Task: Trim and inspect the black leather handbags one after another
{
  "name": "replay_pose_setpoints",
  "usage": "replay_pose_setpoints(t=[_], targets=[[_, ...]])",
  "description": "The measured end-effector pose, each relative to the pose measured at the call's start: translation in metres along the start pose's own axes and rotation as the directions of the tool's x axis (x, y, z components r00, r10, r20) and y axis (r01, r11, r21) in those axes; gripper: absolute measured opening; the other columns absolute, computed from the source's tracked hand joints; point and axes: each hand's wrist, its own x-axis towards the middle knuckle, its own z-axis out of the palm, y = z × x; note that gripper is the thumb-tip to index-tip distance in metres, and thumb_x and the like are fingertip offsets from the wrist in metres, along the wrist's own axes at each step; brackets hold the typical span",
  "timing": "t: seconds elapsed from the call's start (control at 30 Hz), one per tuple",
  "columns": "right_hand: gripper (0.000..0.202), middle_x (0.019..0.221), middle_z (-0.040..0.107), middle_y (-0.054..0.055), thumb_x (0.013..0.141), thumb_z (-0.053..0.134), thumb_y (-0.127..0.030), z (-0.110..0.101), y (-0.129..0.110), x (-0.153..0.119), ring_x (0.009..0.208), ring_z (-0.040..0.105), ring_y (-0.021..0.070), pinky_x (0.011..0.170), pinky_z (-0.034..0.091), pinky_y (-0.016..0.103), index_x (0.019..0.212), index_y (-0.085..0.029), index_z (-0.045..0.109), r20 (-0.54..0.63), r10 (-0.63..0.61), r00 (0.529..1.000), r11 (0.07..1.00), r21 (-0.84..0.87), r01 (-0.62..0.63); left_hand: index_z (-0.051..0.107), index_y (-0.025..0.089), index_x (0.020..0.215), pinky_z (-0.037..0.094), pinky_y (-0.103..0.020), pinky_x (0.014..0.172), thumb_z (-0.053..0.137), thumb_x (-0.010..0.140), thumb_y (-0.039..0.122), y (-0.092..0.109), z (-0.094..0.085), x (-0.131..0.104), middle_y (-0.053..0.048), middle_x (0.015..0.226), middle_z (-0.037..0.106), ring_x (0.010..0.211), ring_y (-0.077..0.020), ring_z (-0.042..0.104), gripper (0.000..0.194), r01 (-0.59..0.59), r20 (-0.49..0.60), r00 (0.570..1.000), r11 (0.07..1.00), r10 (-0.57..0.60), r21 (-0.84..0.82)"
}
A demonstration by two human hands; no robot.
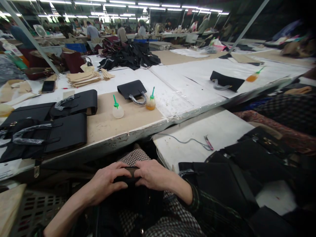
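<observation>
A black handbag (134, 202) rests on my lap over checked cloth, its lower part dark and hard to make out. My left hand (108, 179) grips its upper edge from the left, thumb below and fingers curled over. From the other side my right hand (151, 176) pinches the same edge, close to the left fingertips. A brownish strip of lining or edge shows between the two hands. To the right, more black bags (217, 181) lie on a white side table (192, 144).
Black bag pieces with plastic-wrapped handles (32, 135) lie on the bench at left. Two glue bottles (118, 110) with green nozzles stand near a black flap piece (132, 89). A pink-handled tool (208, 143) and a cord lie on the side table. A plastic crate (37, 210) stands lower left.
</observation>
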Motion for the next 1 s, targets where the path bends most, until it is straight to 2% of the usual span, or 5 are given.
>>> replay_pose_setpoints(t=[0.17, 0.4, 0.73, 0.87, 1.0], targets=[[0.018, 0.103, 0.065, 0.001, 0.085, 0.072, -0.034, 0.001, 0.013, -0.012, 0.094, 0.061, 0.0172, 0.077, 0.044, 0.026, 0.096, -0.02, 0.068, -0.167, -0.017, 0.986, 0.964, 0.258, 0.06, 0.069, 0.032, 0.094, 0.039, -0.028, 0.098, 0.06, 0.09, 0.036, -0.002, 0.0, 0.001, 0.006, 0.127, 0.06, 0.114, -0.0189, 0.057, 0.01, 0.065, -0.026, 0.997, 0.997, -0.066, -0.035], [0.011, 0.088, 0.066, -0.001, 0.089, 0.068, -0.029, 0.03, 0.026, -0.032, 0.084, 0.06, 0.014, 0.075, 0.044, 0.024, 0.085, -0.019, 0.066, -0.309, 0.221, 0.925, 0.844, 0.537, -0.022, 0.059, 0.023, 0.083, 0.042, -0.025, 0.075, 0.059, 0.088, 0.041, -0.008, 0.004, 0.009, 0.004, 0.097, 0.068, 0.084, -0.0166, 0.061, 0.019, 0.18, -0.07, 0.98, 0.979, -0.187, -0.091], [0.024, 0.084, 0.068, 0.001, 0.092, 0.06, -0.028, 0.035, 0.018, -0.027, 0.081, 0.063, 0.0148, 0.074, 0.045, 0.025, 0.071, -0.018, 0.067, -0.364, 0.32, 0.875, 0.894, 0.423, -0.151, 0.059, 0.021, 0.068, 0.037, -0.024, 0.068, 0.049, 0.093, 0.042, -0.005, 0.011, 0.017, 0.004, 0.084, 0.063, 0.076, -0.0149, 0.059, 0.035, 0.221, -0.101, 0.969, 0.973, -0.226, -0.06], [0.025, 0.08, 0.068, 0.001, 0.09, 0.061, -0.028, 0.039, 0.016, -0.024, 0.079, 0.064, 0.0158, 0.072, 0.046, 0.026, 0.067, -0.018, 0.064, -0.374, 0.382, 0.845, 0.9, 0.36, -0.247, 0.055, 0.021, 0.065, 0.034, -0.025, 0.063, 0.05, 0.091, 0.043, -0.003, 0.014, 0.022, 0.005, 0.072, 0.059, 0.07, -0.0154, 0.057, 0.035, 0.304, -0.168, 0.938, 0.952, -0.303, -0.021], [0.017, 0.106, 0.068, 0.003, 0.09, 0.06, -0.027, 0.05, 0.014, -0.021, 0.095, 0.065, 0.0179, 0.084, 0.048, 0.029, 0.076, -0.019, 0.063, -0.45, 0.419, 0.789, 0.883, 0.403, -0.239, 0.057, 0.02, 0.063, 0.035, -0.025, 0.064, 0.052, 0.089, 0.043, -0.003, 0.017, 0.026, 0.004, 0.07, 0.061, 0.07, -0.0159, 0.058, 0.035, 0.352, -0.237, 0.908, 0.936, -0.344, -0.011]])
